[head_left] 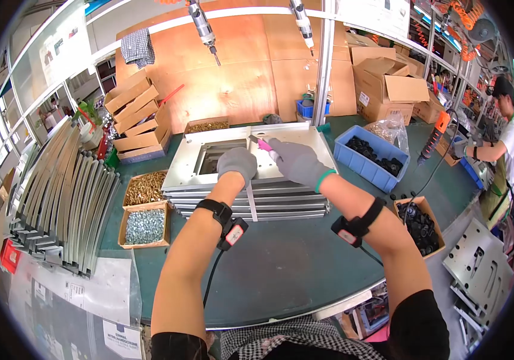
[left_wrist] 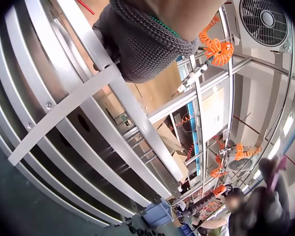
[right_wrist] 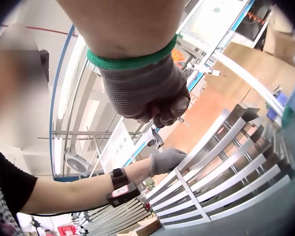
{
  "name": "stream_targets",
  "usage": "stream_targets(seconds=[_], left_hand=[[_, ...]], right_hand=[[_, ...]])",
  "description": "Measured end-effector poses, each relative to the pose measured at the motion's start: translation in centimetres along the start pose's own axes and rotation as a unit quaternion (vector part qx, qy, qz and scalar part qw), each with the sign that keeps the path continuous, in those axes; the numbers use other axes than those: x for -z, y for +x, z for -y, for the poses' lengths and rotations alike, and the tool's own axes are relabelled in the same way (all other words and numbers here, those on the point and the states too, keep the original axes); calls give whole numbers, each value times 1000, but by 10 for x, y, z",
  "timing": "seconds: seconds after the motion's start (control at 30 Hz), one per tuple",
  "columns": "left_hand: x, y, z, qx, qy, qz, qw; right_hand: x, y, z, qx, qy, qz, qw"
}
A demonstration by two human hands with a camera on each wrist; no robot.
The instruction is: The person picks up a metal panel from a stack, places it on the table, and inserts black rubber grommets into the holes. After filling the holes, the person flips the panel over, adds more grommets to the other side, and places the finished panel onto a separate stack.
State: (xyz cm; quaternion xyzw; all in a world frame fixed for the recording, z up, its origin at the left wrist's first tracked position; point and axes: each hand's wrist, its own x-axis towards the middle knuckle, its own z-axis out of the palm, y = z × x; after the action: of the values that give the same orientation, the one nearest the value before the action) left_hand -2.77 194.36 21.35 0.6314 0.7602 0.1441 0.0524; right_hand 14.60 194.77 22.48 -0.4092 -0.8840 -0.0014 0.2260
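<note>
A stack of pale metal panels (head_left: 179,165) has a white band (head_left: 251,201) running down its front side. My gloved left hand (head_left: 237,163) rests on the top panel where the band comes over the edge; its fingertips are hidden in the head view. In the left wrist view the same hand (left_wrist: 142,44) covers the upper end of the band (left_wrist: 64,105). Above the top panel, my gloved right hand (head_left: 300,163) grips a pink-handled tool (head_left: 263,144). The right wrist view shows that hand (right_wrist: 147,91) with curled fingers.
Boxes of brass-coloured (head_left: 146,188) and silver (head_left: 144,227) small parts stand left of the stack. A blue bin (head_left: 368,171) and a carton (head_left: 428,237) of black parts are at the right. Drivers (head_left: 203,29) hang overhead. Another person (head_left: 506,141) works at the far right.
</note>
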Motion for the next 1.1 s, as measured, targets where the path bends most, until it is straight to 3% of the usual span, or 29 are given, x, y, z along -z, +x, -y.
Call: stream_targets(seconds=[0.07, 0.17, 0.27, 0.37, 0.47, 0.5, 0.57, 0.63, 0.7, 0.77, 0.8, 0.83, 0.9, 1.0, 1.03, 1.1], left_hand=[[-11, 3, 11, -23, -41, -15, 999], [-8, -4, 10, -20, -37, -19, 999], [-11, -10, 10, -25, -56, -25, 998], [-11, -7, 10, -39, -62, -37, 997], [-25, -6, 9, -42, -94, -145, 984], [-21, -9, 11, -14, -111, -137, 984], [-26, -19, 13, -66, -151, -221, 961], [-26, -30, 21, -144, -198, -299, 922], [-26, -45, 27, -252, -254, -360, 862], [-18, -88, 31, -267, -397, -280, 832], [-18, -114, 33, -272, -466, -236, 808], [-21, -137, 37, -219, -587, -153, 765], [-31, -181, 50, -95, -781, 19, 617], [-59, -233, 68, -2, -796, 38, 604], [-67, -245, 67, 12, -777, 18, 629], [-75, -251, 56, -14, -764, -6, 645]], right_hand=[[-16, 28, 4, -47, -50, 93, 993], [-34, 47, 11, -73, -36, 126, 989], [-17, 50, 20, -89, -6, 200, 976], [-14, 53, 17, -74, -46, 191, 978], [-26, 62, 27, -104, -89, 211, 968], [-27, 66, 31, -108, -100, 211, 966], [-8, 57, 51, -141, -77, 249, 955], [-15, 42, 41, -88, -60, 157, 982], [-33, 9, 26, 2, 62, -97, 993], [-23, -32, 46, 30, 84, -242, 966], [-30, -53, 54, 36, 133, -214, 967], [-38, -76, 63, 38, 182, -184, 965], [-60, -95, 66, 47, 211, -107, 970], [-132, -119, 42, 21, 148, 16, 989], [-139, -114, 36, -6, 125, 41, 991], [-149, -107, 30, -35, 104, 39, 993]])
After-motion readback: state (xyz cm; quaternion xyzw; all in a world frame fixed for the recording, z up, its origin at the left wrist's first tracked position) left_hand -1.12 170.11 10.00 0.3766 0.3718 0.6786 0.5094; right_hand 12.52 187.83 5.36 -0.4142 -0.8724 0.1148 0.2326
